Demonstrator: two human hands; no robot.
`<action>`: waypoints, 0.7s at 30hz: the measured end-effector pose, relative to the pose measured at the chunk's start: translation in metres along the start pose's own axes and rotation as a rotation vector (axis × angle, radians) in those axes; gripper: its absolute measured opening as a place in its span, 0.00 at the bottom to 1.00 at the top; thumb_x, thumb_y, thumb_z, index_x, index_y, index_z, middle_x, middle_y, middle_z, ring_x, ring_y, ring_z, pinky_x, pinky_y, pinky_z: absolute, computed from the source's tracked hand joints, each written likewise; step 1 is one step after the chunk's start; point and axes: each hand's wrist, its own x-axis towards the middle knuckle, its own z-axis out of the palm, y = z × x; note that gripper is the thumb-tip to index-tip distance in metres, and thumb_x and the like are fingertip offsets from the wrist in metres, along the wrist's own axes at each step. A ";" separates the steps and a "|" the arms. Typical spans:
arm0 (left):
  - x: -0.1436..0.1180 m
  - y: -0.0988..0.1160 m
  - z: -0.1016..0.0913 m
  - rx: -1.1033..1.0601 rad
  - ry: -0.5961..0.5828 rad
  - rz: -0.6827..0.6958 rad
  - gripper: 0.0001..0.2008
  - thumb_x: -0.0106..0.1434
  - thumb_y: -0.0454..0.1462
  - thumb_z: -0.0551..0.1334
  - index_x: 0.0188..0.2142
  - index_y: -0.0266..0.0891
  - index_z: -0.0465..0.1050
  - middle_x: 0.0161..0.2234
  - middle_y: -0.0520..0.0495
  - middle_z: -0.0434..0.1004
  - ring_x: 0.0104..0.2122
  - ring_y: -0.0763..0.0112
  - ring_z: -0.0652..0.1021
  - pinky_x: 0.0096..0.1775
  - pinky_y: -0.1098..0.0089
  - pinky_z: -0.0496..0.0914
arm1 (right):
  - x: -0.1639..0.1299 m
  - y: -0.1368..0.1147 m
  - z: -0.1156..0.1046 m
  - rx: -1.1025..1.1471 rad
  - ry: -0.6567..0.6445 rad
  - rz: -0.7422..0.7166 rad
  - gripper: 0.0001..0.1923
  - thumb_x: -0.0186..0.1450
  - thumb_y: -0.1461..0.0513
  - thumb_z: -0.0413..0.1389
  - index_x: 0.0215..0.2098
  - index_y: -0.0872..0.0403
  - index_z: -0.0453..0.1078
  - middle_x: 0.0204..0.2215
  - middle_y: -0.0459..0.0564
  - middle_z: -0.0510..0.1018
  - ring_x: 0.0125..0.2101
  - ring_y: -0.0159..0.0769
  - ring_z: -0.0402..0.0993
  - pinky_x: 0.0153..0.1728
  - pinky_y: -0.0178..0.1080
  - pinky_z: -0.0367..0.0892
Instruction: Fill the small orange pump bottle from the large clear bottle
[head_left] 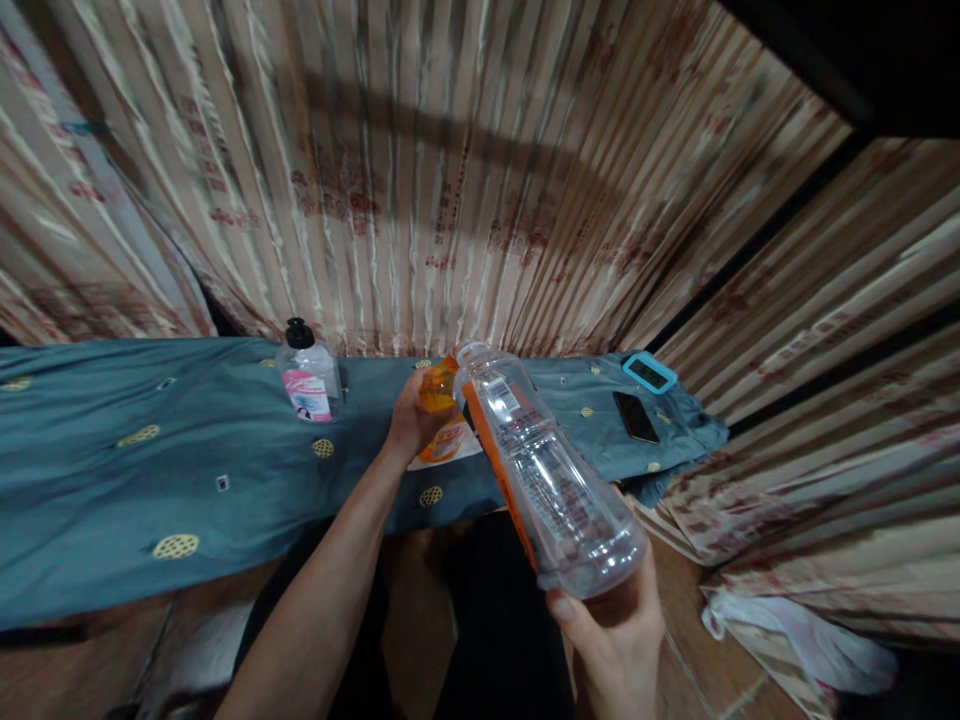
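Clear plastic fills the nearest part of my view: my right hand [615,640] has its fingers wrapped under the base of an empty bottle [551,470], which tilts up and away, its open mouth against the orange bottle [442,420] farther out. An orange label strip runs down the clear bottle's left side. Below it I see dark trousers and brown floor, with open room between my two forearms.

My left hand [409,420] reaches forward and its fingers close around the orange bottle, which sits over a white paper at the counter's near edge. The counter [112,470] is covered in a teal cloth with yellow round motifs; the cloth hangs over the front edge and bunches at the right end.

To the left, well apart from my hands, a soap bottle [307,375] with a black cap and pink label stands near the back edge. On the right end lie a black phone [636,416] and, just beyond it, a blue timer [649,372]. Striped curtains hang behind.
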 end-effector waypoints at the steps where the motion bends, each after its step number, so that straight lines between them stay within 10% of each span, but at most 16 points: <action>1: 0.000 0.000 0.000 -0.001 0.000 0.005 0.27 0.47 0.40 0.73 0.48 0.41 0.73 0.44 0.44 0.83 0.42 0.58 0.82 0.47 0.59 0.78 | 0.000 -0.001 0.000 -0.003 0.002 0.004 0.52 0.50 0.60 0.77 0.69 0.57 0.62 0.61 0.63 0.79 0.59 0.56 0.79 0.53 0.46 0.77; 21: 0.000 0.003 0.000 0.025 0.009 0.011 0.27 0.48 0.43 0.74 0.48 0.40 0.73 0.45 0.43 0.83 0.44 0.56 0.82 0.50 0.56 0.77 | -0.001 -0.003 0.002 0.050 0.032 0.048 0.54 0.49 0.60 0.77 0.70 0.56 0.61 0.63 0.63 0.77 0.60 0.56 0.78 0.54 0.45 0.76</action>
